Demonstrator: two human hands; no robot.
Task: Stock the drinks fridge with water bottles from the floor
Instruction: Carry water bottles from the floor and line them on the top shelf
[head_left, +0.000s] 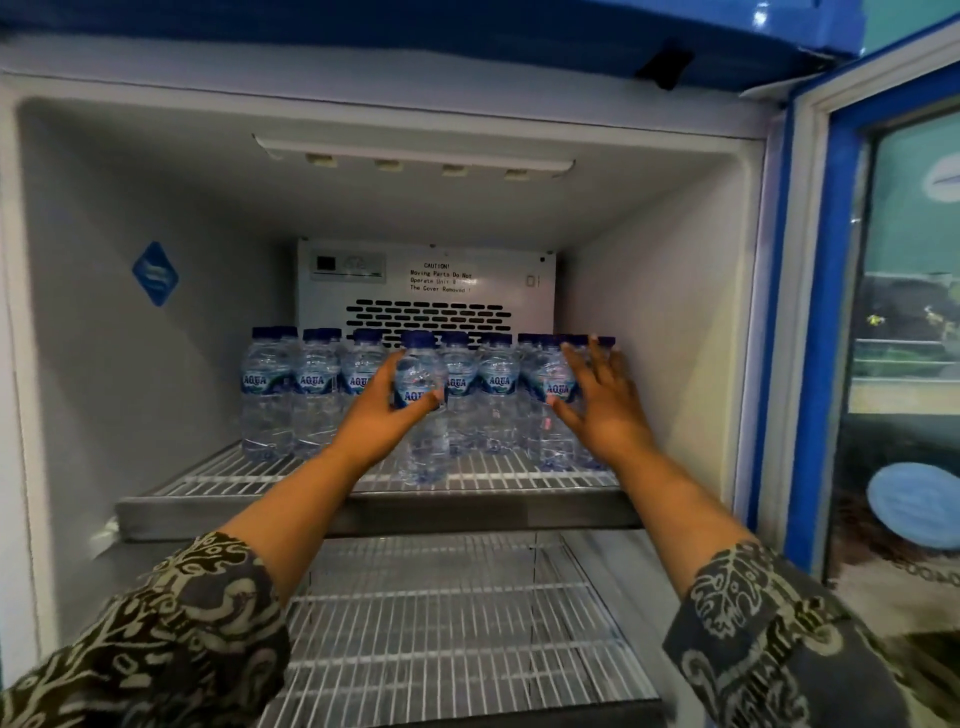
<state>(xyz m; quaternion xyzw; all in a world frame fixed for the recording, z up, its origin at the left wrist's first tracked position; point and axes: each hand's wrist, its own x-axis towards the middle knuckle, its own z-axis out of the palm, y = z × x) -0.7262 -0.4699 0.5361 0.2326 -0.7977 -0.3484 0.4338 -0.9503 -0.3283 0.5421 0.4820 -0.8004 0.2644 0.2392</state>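
Small clear water bottles (317, 395) with blue caps and blue labels stand in rows at the back of the fridge's upper wire shelf (218, 480). My left hand (387, 415) is shut on one bottle (421, 374), which stands upright on the shelf in front of the middle of the row. My right hand (602, 400) has its fingers spread against a bottle (556, 400) at the right end of the row; the thumb and fingers touch it without closing round it.
The fridge's lower wire shelf (447, 623) lies below my forearms. The blue-framed glass door (841, 312) stands swung out at the right. A vented white panel (426, 280) with a caution notice forms the back wall behind the bottles.
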